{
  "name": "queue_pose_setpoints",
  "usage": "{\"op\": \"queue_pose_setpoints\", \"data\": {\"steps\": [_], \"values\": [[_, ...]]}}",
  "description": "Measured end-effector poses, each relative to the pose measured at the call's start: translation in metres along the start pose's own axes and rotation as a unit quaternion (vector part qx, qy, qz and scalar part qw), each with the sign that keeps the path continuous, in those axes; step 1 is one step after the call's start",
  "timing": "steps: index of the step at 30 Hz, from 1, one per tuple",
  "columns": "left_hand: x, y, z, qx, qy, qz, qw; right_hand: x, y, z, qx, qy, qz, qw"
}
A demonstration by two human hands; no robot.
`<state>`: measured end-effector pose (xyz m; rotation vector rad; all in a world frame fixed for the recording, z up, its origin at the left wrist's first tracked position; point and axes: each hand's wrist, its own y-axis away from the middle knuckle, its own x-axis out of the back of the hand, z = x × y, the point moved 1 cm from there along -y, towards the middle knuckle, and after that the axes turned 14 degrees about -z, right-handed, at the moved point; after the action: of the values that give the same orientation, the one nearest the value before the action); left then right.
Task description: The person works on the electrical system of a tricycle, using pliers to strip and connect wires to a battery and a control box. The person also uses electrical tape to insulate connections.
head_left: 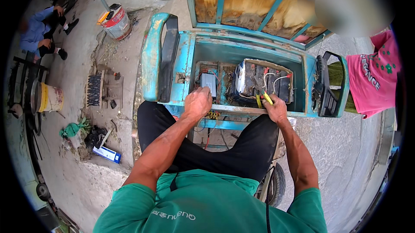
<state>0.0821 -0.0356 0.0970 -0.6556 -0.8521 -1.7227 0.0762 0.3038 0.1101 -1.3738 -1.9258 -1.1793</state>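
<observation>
My left hand [199,103] is closed, with bent fingers at the near end of a grey finned metal box [208,82] that has thin wires at its top. In my right hand [276,109] is a pair of pliers [267,98] with yellow handles, its jaws pointing away from me over the batteries. The dark batteries [283,85] stand in a worn white carton at the right of an open blue metal compartment [225,48]. Red and white leads run across the battery tops. My right wrist is beside the compartment's near rim.
A hinged lid [250,4] with stained lining stands raised behind the compartment. Armrests [159,58] flank it. A person in a pink shirt [374,77] stands at the right; another person [39,34] sits far left. Buckets [116,23] and a blue-white carton [106,154] are on the ground.
</observation>
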Motion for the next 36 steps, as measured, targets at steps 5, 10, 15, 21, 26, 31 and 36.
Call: {"op": "queue_pose_setpoints", "data": {"steps": [5, 10, 15, 21, 26, 31, 36], "values": [[0.000, -0.001, 0.007, 0.021, -0.009, -0.015, 1.000, 0.004, 0.001, 0.003, 0.000, -0.014, -0.016, 1.000], [0.007, -0.017, 0.008, 0.063, -0.054, -0.107, 0.991, 0.012, 0.002, -0.008, 0.055, -0.025, -0.050, 0.997], [0.004, -0.013, 0.012, 0.040, -0.029, -0.036, 0.998, 0.012, -0.013, -0.027, 0.225, -0.057, -0.094, 0.968], [-0.002, -0.017, 0.011, 0.036, -0.052, -0.034, 0.997, -0.010, -0.034, -0.029, 0.222, -0.143, -0.133, 0.955], [0.002, -0.019, 0.030, 0.065, -0.045, -0.040, 0.996, -0.014, -0.029, -0.025, 0.135, -0.018, 0.006, 0.991], [0.003, -0.019, 0.031, 0.058, -0.036, -0.037, 0.997, -0.013, -0.010, -0.037, 0.110, 0.062, 0.046, 0.991], [0.019, -0.035, 0.042, 0.014, 0.184, -0.133, 0.974, -0.016, -0.015, -0.048, 0.055, 0.041, 0.015, 0.998]]}}
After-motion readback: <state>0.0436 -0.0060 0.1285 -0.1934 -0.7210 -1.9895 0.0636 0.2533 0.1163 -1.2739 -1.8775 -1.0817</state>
